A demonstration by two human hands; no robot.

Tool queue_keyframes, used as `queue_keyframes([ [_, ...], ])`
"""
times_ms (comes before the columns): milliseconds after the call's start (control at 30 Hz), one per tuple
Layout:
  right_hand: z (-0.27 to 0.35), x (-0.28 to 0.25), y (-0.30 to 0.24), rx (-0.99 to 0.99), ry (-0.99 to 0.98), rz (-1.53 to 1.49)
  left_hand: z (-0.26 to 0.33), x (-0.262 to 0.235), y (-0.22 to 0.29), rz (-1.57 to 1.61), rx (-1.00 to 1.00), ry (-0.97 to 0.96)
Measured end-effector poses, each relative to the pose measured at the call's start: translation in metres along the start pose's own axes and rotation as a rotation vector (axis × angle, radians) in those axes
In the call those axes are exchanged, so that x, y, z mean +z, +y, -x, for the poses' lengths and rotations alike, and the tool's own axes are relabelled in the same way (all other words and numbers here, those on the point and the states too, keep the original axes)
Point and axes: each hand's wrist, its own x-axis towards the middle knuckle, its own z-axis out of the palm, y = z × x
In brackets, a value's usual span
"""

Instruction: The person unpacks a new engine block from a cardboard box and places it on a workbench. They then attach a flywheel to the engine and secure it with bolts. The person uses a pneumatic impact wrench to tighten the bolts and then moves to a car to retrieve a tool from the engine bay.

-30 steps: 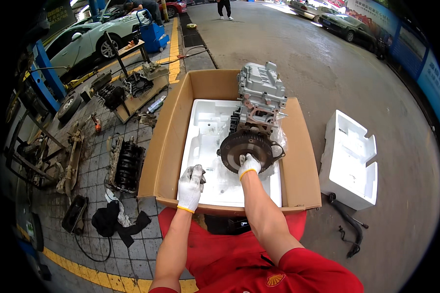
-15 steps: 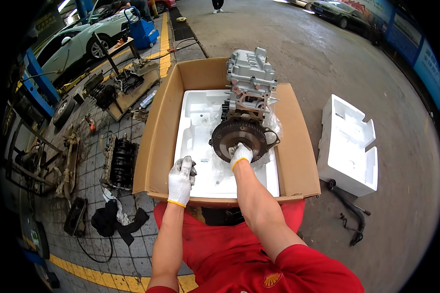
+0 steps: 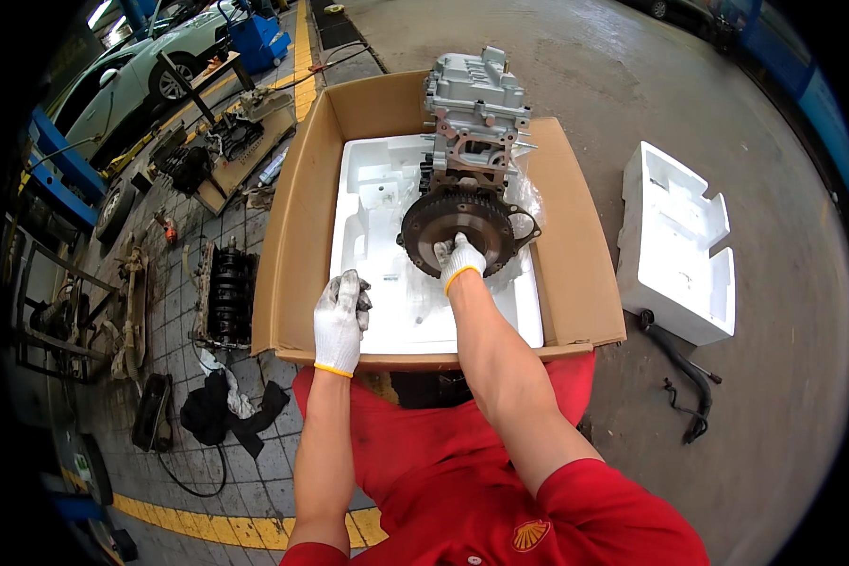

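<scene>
Fingers [image 3: 455, 251] of the gloved right hand [image 3: 459, 261] are curled onto the lower face of the toothed flywheel [image 3: 459, 229], pressing against it. That flywheel fronts a grey engine [image 3: 473, 118] standing in the white foam tray [image 3: 396, 283] inside an open cardboard box [image 3: 292, 226] on the workshop floor. Gloved too, the left hand [image 3: 340, 321] hovers loosely curled, holding nothing, over the box's near left corner. A foam block [image 3: 674, 245] lies right of the box, well apart.

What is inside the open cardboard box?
The cardboard box holds a white foam tray and a grey engine with a toothed flywheel. The right hand covers the flywheel's lower middle.
</scene>
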Motion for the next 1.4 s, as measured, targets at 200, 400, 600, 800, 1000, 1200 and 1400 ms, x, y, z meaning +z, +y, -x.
queue_keyframes([
  [200,0.007,0.000,-0.003,0.145,-0.070,0.082,-0.002,-0.001,0.000,0.038,-0.029,-0.004],
  [400,0.008,0.002,-0.007,0.155,-0.137,0.123,-0.002,-0.003,0.002,0.076,-0.038,-0.018],
  [600,0.023,0.003,-0.007,0.206,-0.170,0.098,-0.013,-0.012,0.000,0.420,-0.194,-0.062],
  [800,0.024,0.007,-0.011,0.149,-0.065,0.166,-0.025,-0.019,-0.005,0.665,-0.330,-0.029],
  [1000,0.022,0.002,-0.008,0.169,-0.097,0.081,-0.033,-0.024,-0.013,0.952,-0.344,-0.082],
  [1200,0.045,0.017,-0.007,0.197,-0.038,0.078,-0.032,-0.020,-0.009,1.000,-0.318,-0.063],
  [1400,0.138,0.035,0.019,-0.255,-0.697,0.956,-0.035,-0.023,-0.014,1.055,-0.295,-0.046],
])
